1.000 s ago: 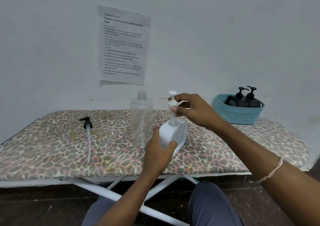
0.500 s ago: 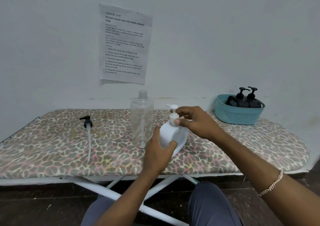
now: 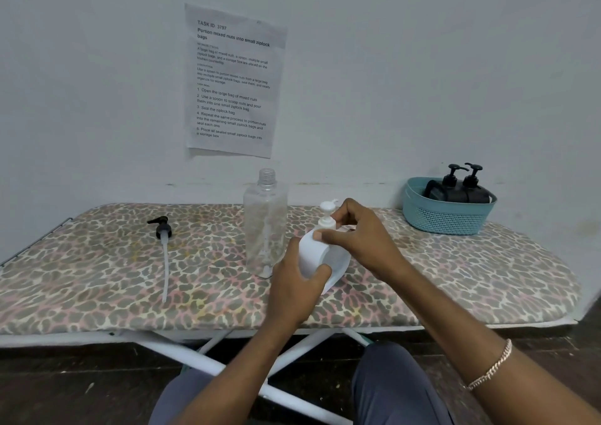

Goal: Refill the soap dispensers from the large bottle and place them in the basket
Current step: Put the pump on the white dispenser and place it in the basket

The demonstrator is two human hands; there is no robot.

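Note:
A white soap dispenser (image 3: 313, 252) stands tilted on the ironing board, near the middle. My left hand (image 3: 297, 289) grips its body from the front. My right hand (image 3: 361, 239) pinches the collar of its white pump (image 3: 327, 215), which is seated in the neck. Just left of it stands the large clear bottle (image 3: 266, 223), uncapped and nearly empty. Its black pump with a long tube (image 3: 164, 249) lies on the board to the left. A teal basket (image 3: 445, 215) at the back right holds two black dispensers (image 3: 460, 187).
The leopard-print ironing board (image 3: 97, 281) runs across the view against a white wall. A printed paper sheet (image 3: 232, 80) is taped to the wall above the bottle. My knees (image 3: 390, 385) and the board's white legs are below the front edge.
The white pump went down from above the neck into the dispenser. My right hand followed it down to the collar. My left hand kept its grip on the body.

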